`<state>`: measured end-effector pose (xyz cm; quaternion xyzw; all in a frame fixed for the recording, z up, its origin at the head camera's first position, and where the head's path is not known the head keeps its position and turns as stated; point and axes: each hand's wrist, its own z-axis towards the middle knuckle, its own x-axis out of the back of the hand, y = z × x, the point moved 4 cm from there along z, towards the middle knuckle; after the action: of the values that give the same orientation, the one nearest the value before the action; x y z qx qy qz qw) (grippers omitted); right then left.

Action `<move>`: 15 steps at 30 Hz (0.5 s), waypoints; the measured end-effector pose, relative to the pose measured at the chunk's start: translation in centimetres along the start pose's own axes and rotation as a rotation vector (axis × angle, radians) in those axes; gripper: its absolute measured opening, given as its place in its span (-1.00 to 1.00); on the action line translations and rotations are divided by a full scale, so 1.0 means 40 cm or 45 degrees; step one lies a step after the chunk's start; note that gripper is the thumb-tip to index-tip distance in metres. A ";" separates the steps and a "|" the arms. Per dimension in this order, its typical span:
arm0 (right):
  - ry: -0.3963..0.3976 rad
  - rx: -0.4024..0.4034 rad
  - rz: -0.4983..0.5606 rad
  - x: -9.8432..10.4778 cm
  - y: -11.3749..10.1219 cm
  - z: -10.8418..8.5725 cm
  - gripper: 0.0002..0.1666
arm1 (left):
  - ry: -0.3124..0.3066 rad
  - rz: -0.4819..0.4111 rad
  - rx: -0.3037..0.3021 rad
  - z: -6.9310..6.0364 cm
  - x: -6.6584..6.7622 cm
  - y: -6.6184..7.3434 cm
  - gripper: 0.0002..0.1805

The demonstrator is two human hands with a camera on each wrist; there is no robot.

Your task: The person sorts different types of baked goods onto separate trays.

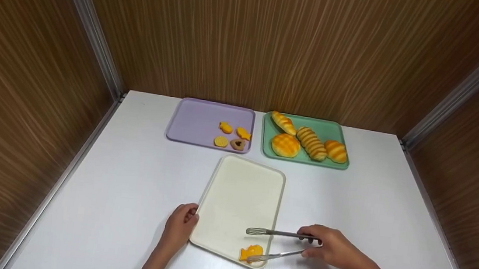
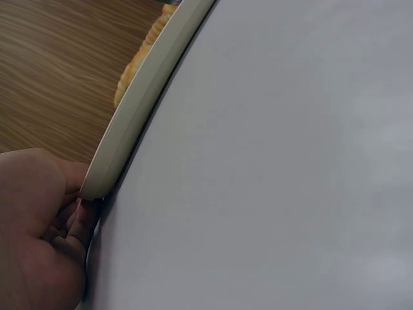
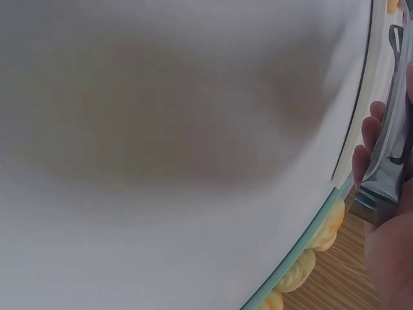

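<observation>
A cream tray point(image 1: 240, 196) lies slightly turned on the white table. My left hand point(image 1: 178, 227) grips its left rim near the front corner; in the left wrist view, fingers of that hand point(image 2: 42, 226) meet the rim. Metal tongs point(image 1: 285, 234) are held in my right hand point(image 1: 334, 249), their arms spread apart over the tray's front right corner. Orange fish-shaped food point(image 1: 251, 252) sits in that corner, partly covered by the nearer tong arm; whether it is one piece or two, I cannot tell. In the right wrist view, fingers wrap the tongs point(image 3: 387, 171).
Behind the cream tray, a purple tray point(image 1: 196, 124) carries two fish-shaped pieces point(image 1: 243, 133), a round yellow cookie point(image 1: 221, 141) and a heart-decorated brown cookie point(image 1: 237, 144). To its right, a green tray point(image 1: 328, 127) bears several breads point(image 1: 285, 145). Wood-grain panels point(image 1: 248, 43) enclose the table point(image 1: 131, 163).
</observation>
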<state>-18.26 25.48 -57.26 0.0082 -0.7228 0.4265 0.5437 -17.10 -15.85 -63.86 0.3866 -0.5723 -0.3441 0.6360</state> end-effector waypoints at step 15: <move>0.061 0.119 -0.107 -0.002 0.000 0.003 -0.57 | 0.005 0.031 0.001 -0.001 0.000 -0.002 -0.71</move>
<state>-18.31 25.37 -57.33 0.0537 -0.6878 0.4366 0.5775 -17.05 -15.89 -63.92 0.3804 -0.5760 -0.3353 0.6411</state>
